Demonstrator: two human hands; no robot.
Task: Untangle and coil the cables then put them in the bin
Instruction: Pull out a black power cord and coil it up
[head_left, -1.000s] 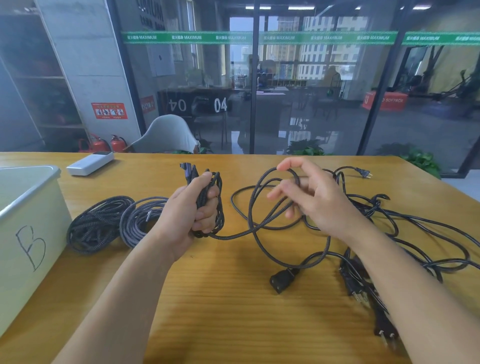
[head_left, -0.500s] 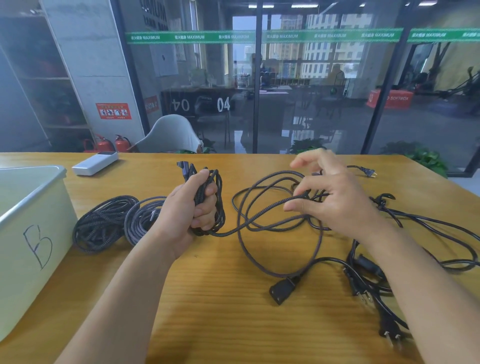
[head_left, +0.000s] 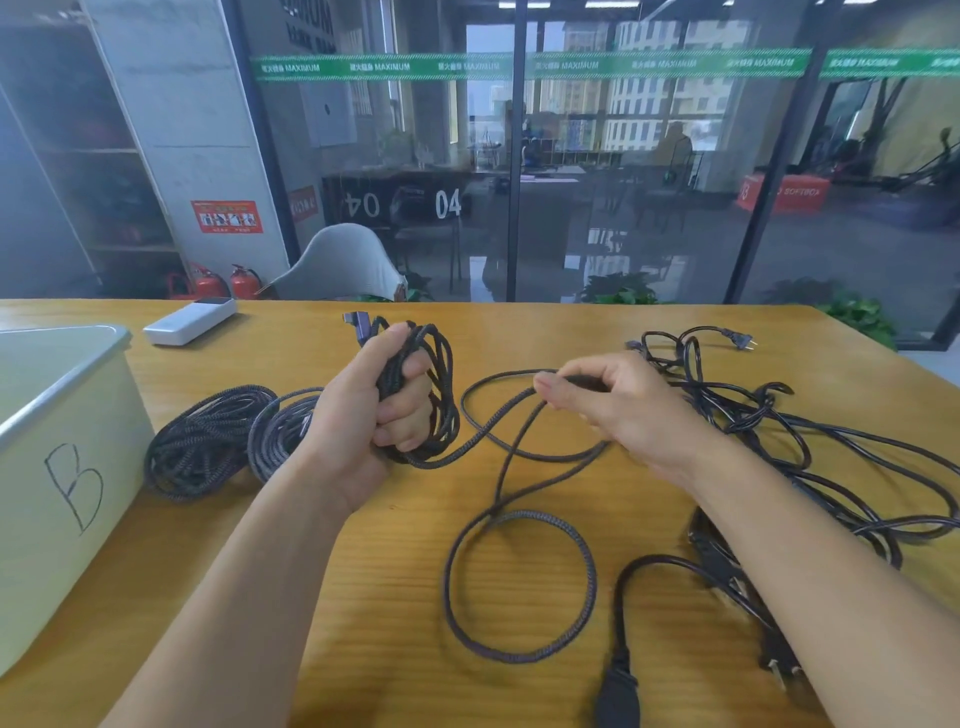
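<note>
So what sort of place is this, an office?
Probably an office or shared workspace: a wooden table faces glass partitions numbered 04, with desks beyond, a chair and fire extinguishers by the wall.

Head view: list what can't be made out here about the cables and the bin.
- Bin: cut off by the left edge; its inside is not seen.
- Braided cable: the far end is hidden inside the right hand.
- Black power cords: partly hidden under the right forearm, so their count is unclear.
- Coil in the left hand: the number of loops is hidden by the fingers.
</note>
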